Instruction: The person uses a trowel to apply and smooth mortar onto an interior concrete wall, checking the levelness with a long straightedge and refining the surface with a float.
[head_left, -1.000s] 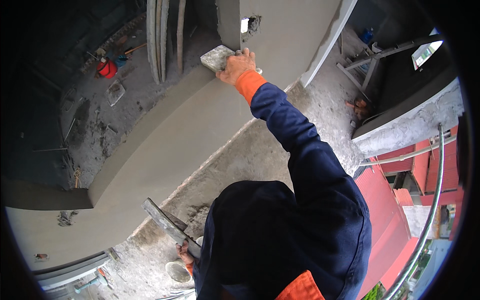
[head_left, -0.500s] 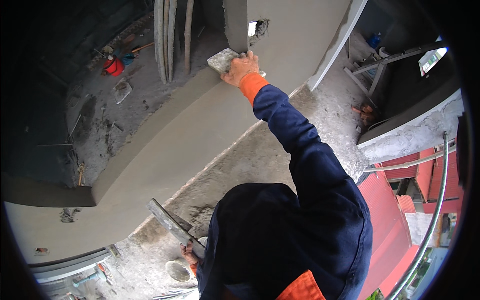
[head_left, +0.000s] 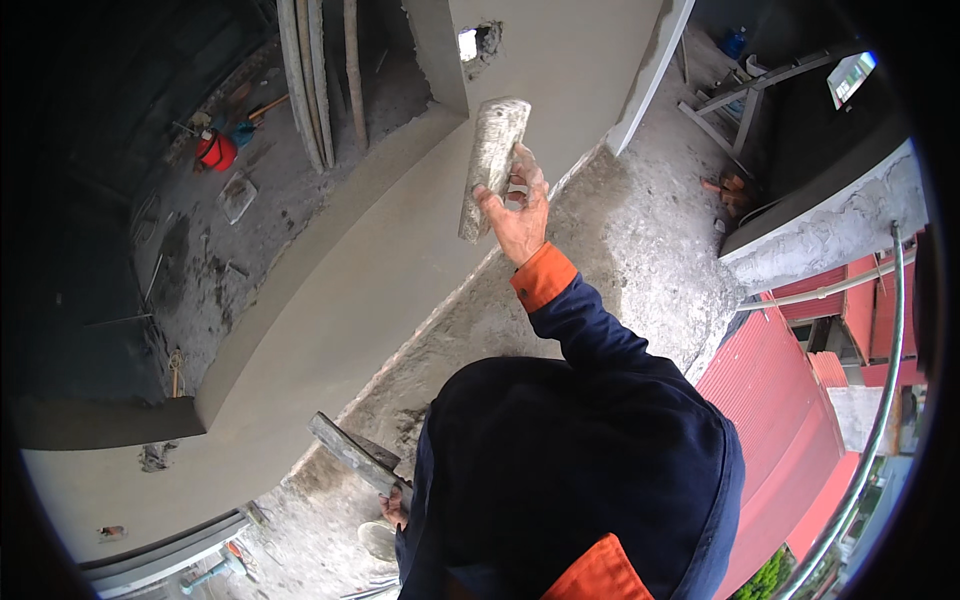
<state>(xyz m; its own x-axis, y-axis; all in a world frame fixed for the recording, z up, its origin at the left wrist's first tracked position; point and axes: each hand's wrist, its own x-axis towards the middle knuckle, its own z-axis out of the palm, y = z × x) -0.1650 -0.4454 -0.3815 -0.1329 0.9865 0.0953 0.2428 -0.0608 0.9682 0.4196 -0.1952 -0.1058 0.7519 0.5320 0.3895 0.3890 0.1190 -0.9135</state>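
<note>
My right hand point(head_left: 522, 218) is closed on a plastering float point(head_left: 496, 150), a worn, grey, cement-smeared slab. The float is tilted on edge and appears lifted off the smooth grey plastered wall point(head_left: 400, 240); a window-like opening lies beside it, its corner just past the float. Low on the left, my left hand point(head_left: 393, 506) grips a long, flat grey board point(head_left: 348, 447) that slants up and away from my body. My torso and sleeve partly hide that hand. A pale round bucket point(head_left: 377, 541) is behind it.
Through the opening are wooden poles point(head_left: 303, 85) and a red bucket point(head_left: 216, 152) on a littered floor. A rough hole point(head_left: 484, 42) breaks the wall at the top. A metal rail point(head_left: 893, 370) curves along the right, above red roofs point(head_left: 775, 395). A sawhorse-like frame point(head_left: 748, 105) stands far right.
My right hand has drawn the float back from the wall's opening corner, nearer to me, and turned it on edge. My left hand still grips the board. The view has shifted slightly.
</note>
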